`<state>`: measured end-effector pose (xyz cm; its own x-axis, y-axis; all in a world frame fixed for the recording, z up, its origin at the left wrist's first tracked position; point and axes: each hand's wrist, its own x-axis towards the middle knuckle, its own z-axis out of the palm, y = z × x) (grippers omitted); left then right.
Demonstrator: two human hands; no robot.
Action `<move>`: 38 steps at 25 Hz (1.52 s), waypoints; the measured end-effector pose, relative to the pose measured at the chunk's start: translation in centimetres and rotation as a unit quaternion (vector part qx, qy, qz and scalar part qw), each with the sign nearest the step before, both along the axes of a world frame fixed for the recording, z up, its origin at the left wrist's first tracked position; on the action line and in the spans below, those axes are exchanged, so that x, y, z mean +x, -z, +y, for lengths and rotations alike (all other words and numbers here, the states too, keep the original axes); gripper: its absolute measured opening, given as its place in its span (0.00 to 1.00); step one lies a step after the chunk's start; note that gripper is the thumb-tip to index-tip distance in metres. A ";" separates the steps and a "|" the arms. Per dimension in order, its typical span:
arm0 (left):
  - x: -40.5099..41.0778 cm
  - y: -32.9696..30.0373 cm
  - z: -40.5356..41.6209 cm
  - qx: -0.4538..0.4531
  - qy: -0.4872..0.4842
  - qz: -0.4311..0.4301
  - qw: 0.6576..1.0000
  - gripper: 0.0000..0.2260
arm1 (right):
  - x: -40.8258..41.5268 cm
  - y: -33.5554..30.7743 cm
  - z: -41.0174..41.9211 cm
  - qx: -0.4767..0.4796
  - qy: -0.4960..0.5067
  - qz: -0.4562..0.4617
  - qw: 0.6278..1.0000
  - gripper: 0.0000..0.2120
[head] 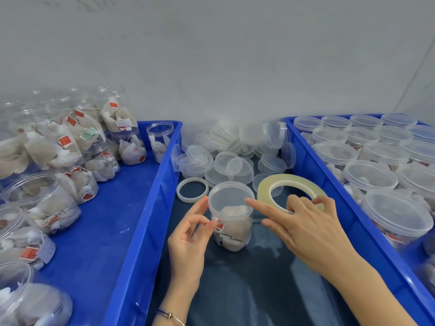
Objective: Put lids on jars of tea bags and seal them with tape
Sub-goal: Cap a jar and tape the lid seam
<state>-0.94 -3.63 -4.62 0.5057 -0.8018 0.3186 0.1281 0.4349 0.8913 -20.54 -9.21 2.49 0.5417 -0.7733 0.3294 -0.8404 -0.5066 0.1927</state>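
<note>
Head-worn camera looks forward and down, close over the table (247, 290).

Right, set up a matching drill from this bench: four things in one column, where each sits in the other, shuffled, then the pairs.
Things:
1. tape roll
2. lidded jar
3. open jars of tea bags
4. loose lids

Places:
A. in the left blue tray
B. heaped at the back by the wall
C. held in the right hand
D. upright between the two hands

Pairs: 1-C, 2-D, 3-A, 4-B
</note>
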 end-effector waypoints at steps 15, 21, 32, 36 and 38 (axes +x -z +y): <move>2.3 0.8 -2.8 0.001 0.065 -0.063 0.996 0.12 | 0.9 0.1 -1.7 0.055 -0.003 -0.001 0.998 0.25; 3.6 0.2 -3.4 0.029 0.076 -0.103 0.991 0.13 | 0.8 0.5 -1.8 0.063 -0.030 -0.022 0.997 0.27; -1.7 -1.3 -4.9 0.135 -0.040 -0.186 0.972 0.32 | 0.1 1.4 -1.7 0.100 -0.046 -0.074 0.991 0.30; 0.9 -1.0 -4.5 0.135 -0.020 -0.170 0.976 0.32 | -1.1 0.9 -2.0 0.113 -0.006 -0.082 0.990 0.25; 1.9 -1.0 -4.4 0.143 -0.015 -0.156 0.977 0.31 | -1.8 0.8 -2.4 0.096 0.017 -0.081 0.992 0.21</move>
<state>0.94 -8.00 -3.65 0.4450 -0.8666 0.2260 -0.1792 0.1611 0.9705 -22.31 -11.57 1.64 0.4656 -0.8472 0.2560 -0.8699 -0.4913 -0.0437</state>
